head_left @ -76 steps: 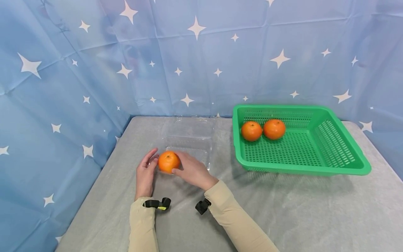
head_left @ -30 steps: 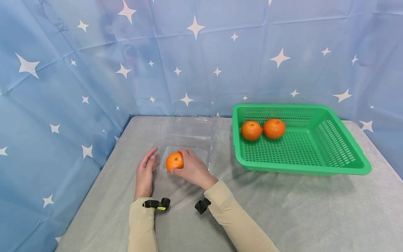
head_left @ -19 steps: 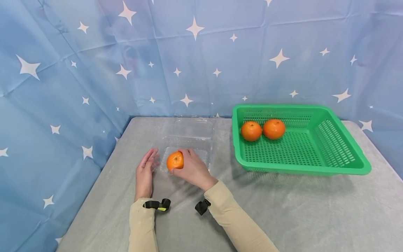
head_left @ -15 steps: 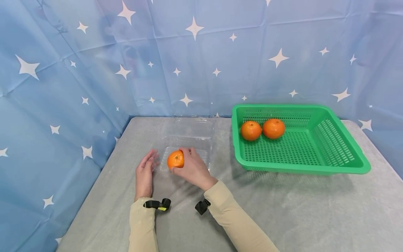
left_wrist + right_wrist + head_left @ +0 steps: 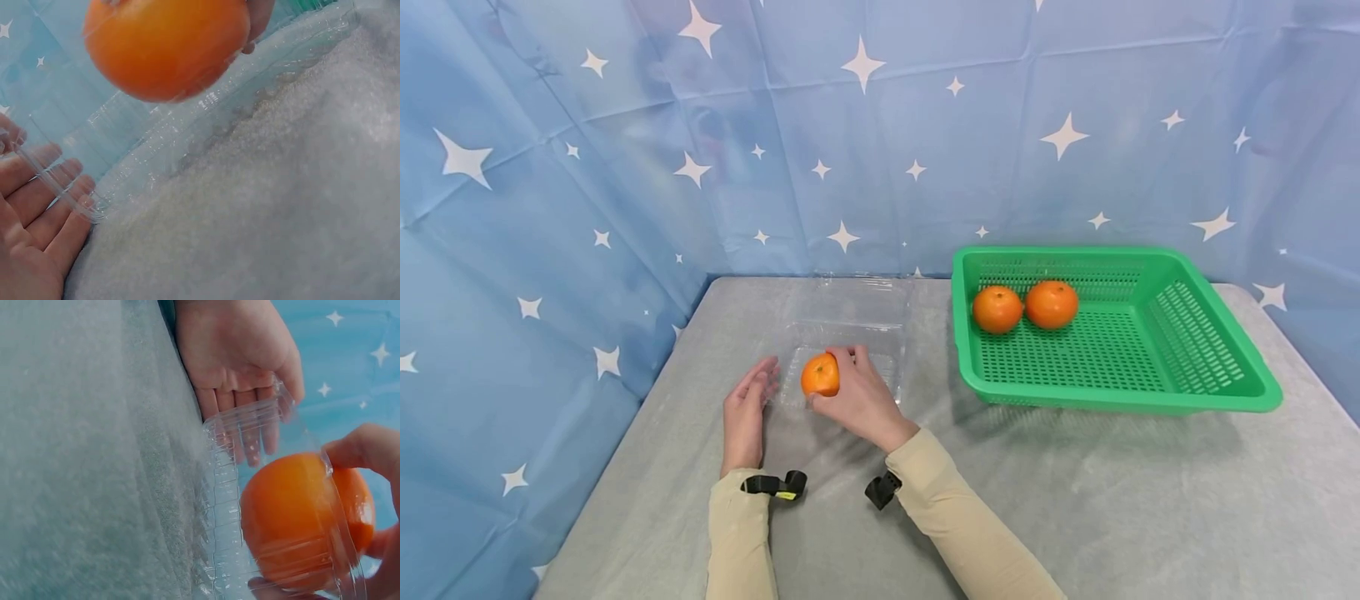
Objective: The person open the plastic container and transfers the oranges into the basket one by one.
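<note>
In the head view my right hand (image 5: 861,397) grips an orange (image 5: 820,375), thumb on the near side and fingers over the far side. The orange is over the front part of a clear plastic clamshell box (image 5: 883,362), whose lid lies back. Through the box's wall, the right wrist view shows the orange (image 5: 287,519) low inside the rim. My left hand (image 5: 747,414) rests at the box's left wall. Its fingers (image 5: 53,215) lie straight along the plastic, with the thumb by the rim corner.
A green slotted basket (image 5: 1120,400) stands at the right back. Two more oranges, a left one (image 5: 997,310) and a right one (image 5: 1052,305), sit in its left end. A blue star-patterned curtain (image 5: 925,125) hangs behind and left of the grey table (image 5: 1075,500).
The orange has moved right, away from my left hand, and slightly back over the box, carried by my right hand. My left hand stays nearly in place.
</note>
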Available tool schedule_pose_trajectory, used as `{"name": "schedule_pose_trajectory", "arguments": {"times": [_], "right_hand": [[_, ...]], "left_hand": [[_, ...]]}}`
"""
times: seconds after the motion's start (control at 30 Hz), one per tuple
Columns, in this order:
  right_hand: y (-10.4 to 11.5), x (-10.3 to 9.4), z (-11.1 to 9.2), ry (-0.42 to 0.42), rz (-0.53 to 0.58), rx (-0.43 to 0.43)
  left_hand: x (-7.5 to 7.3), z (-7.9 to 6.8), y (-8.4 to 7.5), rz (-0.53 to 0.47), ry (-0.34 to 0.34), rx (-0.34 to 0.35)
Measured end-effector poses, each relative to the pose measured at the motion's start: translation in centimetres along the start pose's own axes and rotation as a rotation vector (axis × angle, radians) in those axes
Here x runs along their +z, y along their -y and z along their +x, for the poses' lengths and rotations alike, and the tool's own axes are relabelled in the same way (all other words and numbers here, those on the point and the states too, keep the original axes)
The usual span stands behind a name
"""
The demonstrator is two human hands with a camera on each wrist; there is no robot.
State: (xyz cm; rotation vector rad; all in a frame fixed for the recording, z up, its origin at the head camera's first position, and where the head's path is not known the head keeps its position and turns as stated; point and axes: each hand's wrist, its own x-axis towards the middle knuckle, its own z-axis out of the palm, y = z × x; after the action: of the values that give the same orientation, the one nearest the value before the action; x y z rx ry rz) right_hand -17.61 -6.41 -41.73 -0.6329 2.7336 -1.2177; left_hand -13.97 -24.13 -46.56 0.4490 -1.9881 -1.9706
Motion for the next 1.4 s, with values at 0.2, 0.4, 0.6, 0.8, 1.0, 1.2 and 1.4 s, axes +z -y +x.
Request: {"name": "schedule_pose_trajectory", "arguments": {"times": [0.2,0.4,0.6,0.8,1.0,1.2,1.4], "right_hand": [[0.0,-0.4,0.1,0.002,0.065,0.001],[0.0,-0.8,0.2,0.011,0.149,-0.034],[0.0,-1.1,0.1,0.028,0.158,-0.112],[0.0,-1.3,-0.1,0.028,0.164,-0.146],[0.1,-1.8,-0.2,-0.011,0.169,-0.188],[0.3,-2.4,-0.5,-0.04,0.171,-0.21],[0.6,-3.1,-0.7,-0.055,0.184,-0.216]], "left_hand": [[0.2,0.0,0.0,0.009,-0.011,-0.009],[0.3,0.1,0.0,0.018,-0.032,-0.016],[0.3,0.2,0.1,0.029,-0.028,-0.006],[0.3,-0.1,0.1,0.065,-0.035,-0.023],[0.4,-0.1,0.1,0.055,-0.046,-0.024],[0.4,0.0,0.1,0.07,-0.055,-0.03],[0.5,0.0,0.3,0.08,-0.064,-0.036]]}}
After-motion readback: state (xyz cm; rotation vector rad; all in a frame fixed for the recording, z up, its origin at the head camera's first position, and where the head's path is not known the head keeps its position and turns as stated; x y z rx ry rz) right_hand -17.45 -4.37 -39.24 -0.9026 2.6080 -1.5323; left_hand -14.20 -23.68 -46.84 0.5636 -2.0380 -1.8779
